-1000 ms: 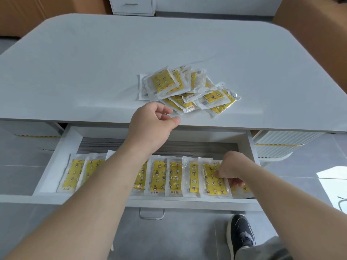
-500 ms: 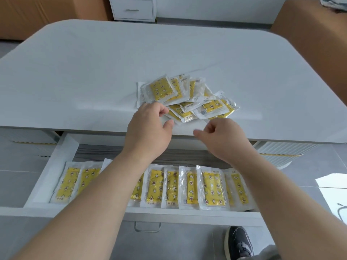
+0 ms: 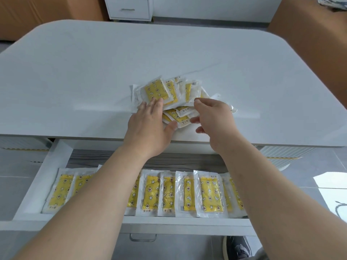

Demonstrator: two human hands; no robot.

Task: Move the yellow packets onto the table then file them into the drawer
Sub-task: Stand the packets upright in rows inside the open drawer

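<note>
Presses left grip point(image 3: 148, 126), fingers flat, on the loose heap of yellow star-printed plastic packets point(image 3: 157, 91) on the pale grey surface point(image 3: 169, 53). Brings right grip point(image 3: 214, 119) up from the open white drawer point(image 3: 47, 173), wide, empty, over the heap. Readies next pick.

Your desk point(image 3: 93, 72) is a pale grey top with rounded corners. On it you have a loose pile of yellow packets point(image 3: 157, 91), overlapping, near the front edge at about mid-width. Below that edge your open drawer point(image 3: 43, 184) carries a row of packets point(image 3: 210, 196), flat and overlapping side by side.
</note>
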